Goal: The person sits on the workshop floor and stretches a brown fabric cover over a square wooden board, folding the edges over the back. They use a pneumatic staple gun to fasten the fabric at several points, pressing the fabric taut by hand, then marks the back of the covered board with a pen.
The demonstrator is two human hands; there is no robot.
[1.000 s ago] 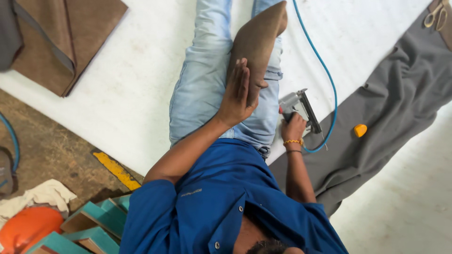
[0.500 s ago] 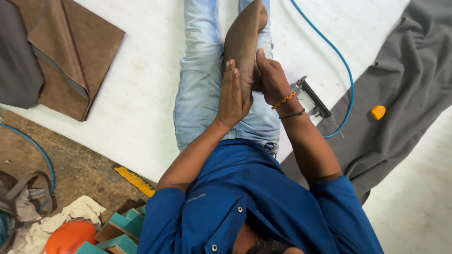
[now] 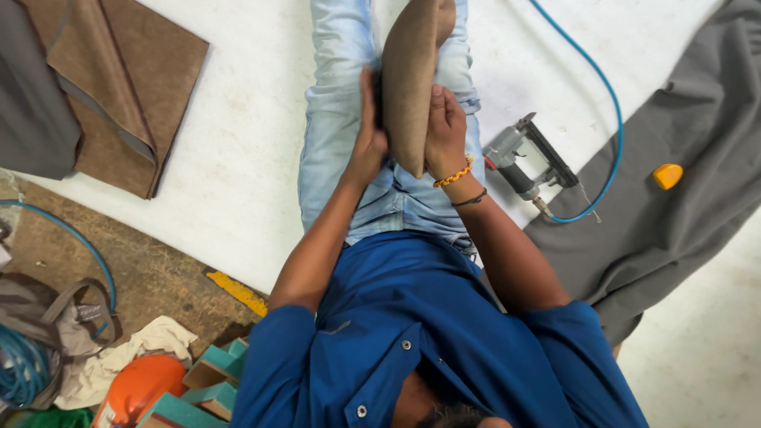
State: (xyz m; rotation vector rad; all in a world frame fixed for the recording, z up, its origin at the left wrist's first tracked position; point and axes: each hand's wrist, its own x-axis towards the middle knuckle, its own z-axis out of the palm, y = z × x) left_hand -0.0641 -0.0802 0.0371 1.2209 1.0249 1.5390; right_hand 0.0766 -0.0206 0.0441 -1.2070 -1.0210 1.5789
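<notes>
A long brown fabric-covered padded piece (image 3: 411,79) stands upright on my lap, over my light blue jeans (image 3: 337,95). My left hand (image 3: 367,135) presses flat against its left side, fingers straight. On the right side, my right hand (image 3: 445,131), with a beaded band at the wrist, wraps around its lower edge. The piece is held between both hands. A grey pneumatic staple gun (image 3: 527,162) lies on the white floor just right of my right hand, with nothing touching it.
A blue air hose (image 3: 610,103) runs from the staple gun over grey fabric (image 3: 682,206), which carries a small orange object (image 3: 667,175). Brown fabric pieces (image 3: 127,87) lie at upper left. An orange helmet (image 3: 139,384), teal wooden blocks (image 3: 208,379) and a coiled blue hose (image 3: 24,361) sit at lower left.
My right hand let go of the staple gun, which now lies on the floor, and moved left onto the brown piece. My left hand stayed pressed against the piece.
</notes>
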